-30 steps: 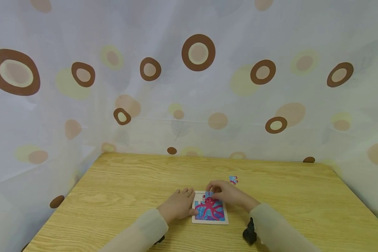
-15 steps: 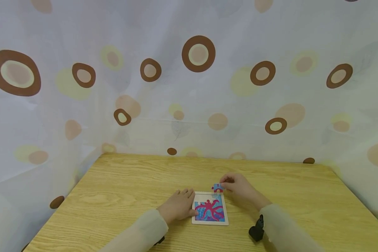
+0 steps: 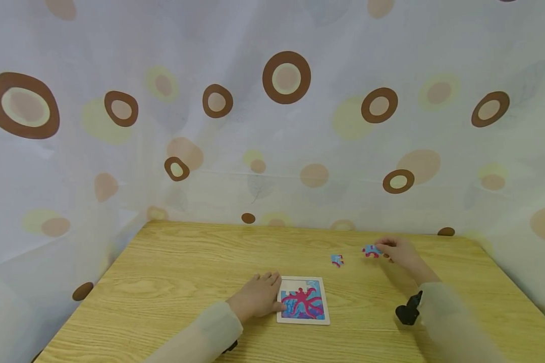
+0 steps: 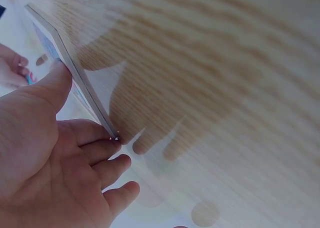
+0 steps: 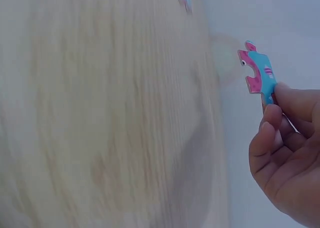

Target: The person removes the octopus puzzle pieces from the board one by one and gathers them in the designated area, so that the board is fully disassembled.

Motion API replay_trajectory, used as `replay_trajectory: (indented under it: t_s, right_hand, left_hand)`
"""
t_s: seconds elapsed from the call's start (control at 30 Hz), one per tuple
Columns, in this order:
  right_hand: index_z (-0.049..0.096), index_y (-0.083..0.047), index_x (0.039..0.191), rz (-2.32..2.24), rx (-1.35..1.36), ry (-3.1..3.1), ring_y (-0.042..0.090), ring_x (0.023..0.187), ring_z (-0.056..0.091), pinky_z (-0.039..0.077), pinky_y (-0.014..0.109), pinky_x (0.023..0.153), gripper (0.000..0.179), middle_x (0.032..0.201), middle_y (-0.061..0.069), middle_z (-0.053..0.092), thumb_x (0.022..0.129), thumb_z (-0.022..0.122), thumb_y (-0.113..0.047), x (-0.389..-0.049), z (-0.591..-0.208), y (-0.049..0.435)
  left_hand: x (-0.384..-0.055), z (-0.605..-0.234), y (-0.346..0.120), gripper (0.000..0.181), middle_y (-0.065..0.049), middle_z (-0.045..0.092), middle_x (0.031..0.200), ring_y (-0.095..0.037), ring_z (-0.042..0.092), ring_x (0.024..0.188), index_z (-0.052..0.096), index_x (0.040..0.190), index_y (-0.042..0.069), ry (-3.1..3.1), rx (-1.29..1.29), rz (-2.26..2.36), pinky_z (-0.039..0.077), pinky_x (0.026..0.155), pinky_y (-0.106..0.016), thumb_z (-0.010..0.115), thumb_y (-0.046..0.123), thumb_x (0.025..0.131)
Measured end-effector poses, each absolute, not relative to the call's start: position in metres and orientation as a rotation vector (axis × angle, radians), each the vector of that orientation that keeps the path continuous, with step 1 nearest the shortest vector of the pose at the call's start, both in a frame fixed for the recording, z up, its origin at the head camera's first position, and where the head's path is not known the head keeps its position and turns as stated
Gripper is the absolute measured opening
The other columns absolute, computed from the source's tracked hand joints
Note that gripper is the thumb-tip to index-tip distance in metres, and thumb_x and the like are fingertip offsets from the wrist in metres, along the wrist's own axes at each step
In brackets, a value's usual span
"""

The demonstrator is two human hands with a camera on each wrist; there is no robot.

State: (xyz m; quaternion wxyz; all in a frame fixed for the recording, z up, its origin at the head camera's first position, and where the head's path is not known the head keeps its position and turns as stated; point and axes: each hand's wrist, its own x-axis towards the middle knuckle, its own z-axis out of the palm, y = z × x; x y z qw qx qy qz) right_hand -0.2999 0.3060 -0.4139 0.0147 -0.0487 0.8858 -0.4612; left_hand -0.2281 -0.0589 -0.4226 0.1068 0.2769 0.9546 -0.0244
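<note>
In the head view a white-rimmed jigsaw puzzle tray [image 3: 325, 316] with a pink octopus picture lies on the table; a pale gap shows along its upper left. My left hand [image 3: 256, 297] rests at its left side. The left wrist view shows the left thumb [image 4: 57, 83] over the tray's face and the fingers straight at its edge. Right of the tray and farther back, my right hand [image 3: 401, 253] pinches a blue-and-pink puzzle piece [image 5: 260, 70] between thumb and fingers, raised over the table. A second puzzle piece [image 3: 337, 260] lies on the table between tray and right hand.
The wooden table [image 3: 200, 262] runs back to a white sheet [image 3: 236, 136] with brown and beige spots, which also hangs on both sides. A black wrist device [image 3: 407, 313] sits at the right sleeve.
My right hand has lifted the puzzle piece off the tray's top and carried it right and back, past the loose piece. The left hand and tray stay in place.
</note>
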Motion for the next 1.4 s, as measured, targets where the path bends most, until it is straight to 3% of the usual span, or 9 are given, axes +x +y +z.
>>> replay_trajectory:
  t_s: [0.37, 0.7, 1.07, 1.4]
  right_hand:
    - [0.056, 0.014, 0.106, -1.301, -0.014, 2.830, 0.017, 0.064, 0.046, 0.043, 0.029, 0.056, 0.027, 0.075, 0.006, 0.055, 0.097, 0.046, -0.010, -0.300, -0.426, 0.351]
    - [0.058, 0.016, 0.100, -1.225, -0.016, 2.874, 0.020, 0.069, 0.052, 0.046, 0.032, 0.061, 0.025, 0.080, 0.011, 0.058, 0.095, 0.048, -0.006, -0.302, -0.434, 0.352]
    - [0.055, 0.017, 0.109, -1.233, -0.005, 2.872, 0.021, 0.074, 0.055, 0.048, 0.031, 0.062, 0.030, 0.092, 0.017, 0.059, 0.096, 0.048, -0.009, -0.304, -0.438, 0.351]
    - [0.055, 0.015, 0.113, -1.204, -0.062, 2.884, 0.024, 0.077, 0.053, 0.048, 0.036, 0.066, 0.033, 0.091, 0.016, 0.059, 0.097, 0.047, -0.013, -0.303, -0.433, 0.343]
  left_hand:
    - [-0.228, -0.422, -0.058, 0.071, -0.005, 0.032, 0.146, -0.020, 0.027, 0.133, 0.034, 0.143, 0.008, 2.809, 0.802, -0.060, 0.024, 0.107, -0.039, 0.049, 0.052, 0.089]
    - [-0.228, -0.421, -0.057, 0.071, -0.005, 0.032, 0.146, -0.020, 0.027, 0.133, 0.033, 0.143, 0.008, 2.810, 0.809, -0.054, 0.024, 0.107, -0.038, 0.049, 0.051, 0.089]
    - [-0.227, -0.420, -0.057, 0.071, -0.005, 0.032, 0.146, -0.020, 0.027, 0.133, 0.034, 0.143, 0.008, 2.807, 0.803, -0.082, 0.025, 0.107, -0.038, 0.049, 0.051, 0.089]
    - [-0.225, -0.419, -0.057, 0.071, -0.005, 0.032, 0.146, -0.020, 0.027, 0.133, 0.034, 0.143, 0.008, 2.803, 0.798, -0.071, 0.025, 0.107, -0.038, 0.049, 0.051, 0.089]
